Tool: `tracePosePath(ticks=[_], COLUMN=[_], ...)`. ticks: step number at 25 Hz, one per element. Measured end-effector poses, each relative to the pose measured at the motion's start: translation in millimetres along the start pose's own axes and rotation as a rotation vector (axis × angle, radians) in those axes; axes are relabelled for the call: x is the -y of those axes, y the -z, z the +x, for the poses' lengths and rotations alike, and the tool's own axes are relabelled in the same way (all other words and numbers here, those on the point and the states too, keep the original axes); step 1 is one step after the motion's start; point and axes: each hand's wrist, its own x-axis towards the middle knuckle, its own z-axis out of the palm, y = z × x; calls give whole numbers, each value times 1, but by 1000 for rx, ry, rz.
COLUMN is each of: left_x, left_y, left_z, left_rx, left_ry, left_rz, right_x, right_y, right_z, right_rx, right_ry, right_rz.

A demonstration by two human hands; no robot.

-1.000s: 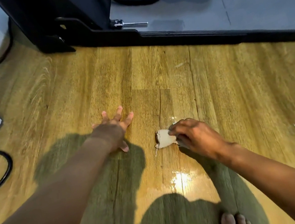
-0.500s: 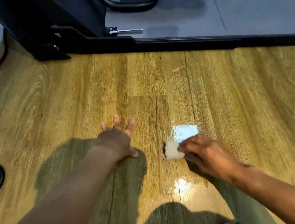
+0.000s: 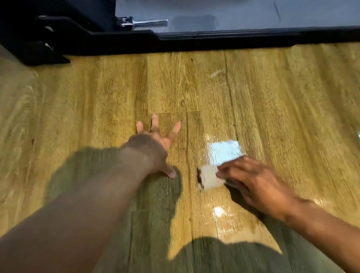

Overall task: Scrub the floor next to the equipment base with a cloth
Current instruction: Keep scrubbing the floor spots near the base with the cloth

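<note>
Near the black equipment base (image 3: pixel 204 35), the right hand (image 3: pixel 254 183) has its fingers clamped on a small, soft, light cloth (image 3: pixel 209 177), pinching its edge; the left hand (image 3: pixel 154 145) lies splayed flat on the floor (image 3: pixel 289 105).

The left hand (image 3: pixel 152 147) lies flat, palm down, fingers (image 3: pixel 155 122) splayed and pointing away from the body — thumb stretched back toward the right. Its bare forearm runs straight out from the lower left corner. The right hand (image 3: pixel 258 184) sits lower and to the right, knuckles up, fingertips (image 3: pixel 222 173) pinched together and pressing down — its forearm enters from the lower right corner.
</note>
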Motion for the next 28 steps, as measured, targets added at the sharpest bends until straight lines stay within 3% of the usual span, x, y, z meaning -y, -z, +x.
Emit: tracePosePath(ticks=[3,6,9,13,17,20,25,28], left_x=[-3,-2,-7,-7,-8,-10,-9,-10], left_y=[-8,-7,-5,-5,-2,2,0,0], left_z=[7,9,13,15,10,9,11,10], left_rx=[-9,11,40,52,65,80,102,100], left_ry=[-8,-17,-23,-31,-42,-38,-33,-30], left_rz=[85,122,139,121,118,108,105,99], right_x=[-15,-47,-51,-49,-90,-87,-84,-118], right_y=[7,23,23,20,36,28,33,56], right_z=[12,85,95,67,144,150,136,191], right_rx=[42,3,-47,24,-73,-122,-53,-79], right_ry=[50,-56,-134,17,-182,-283,-120,-209], right_rz=[9,-45,-22,-55,-64,-24,-52,-133])
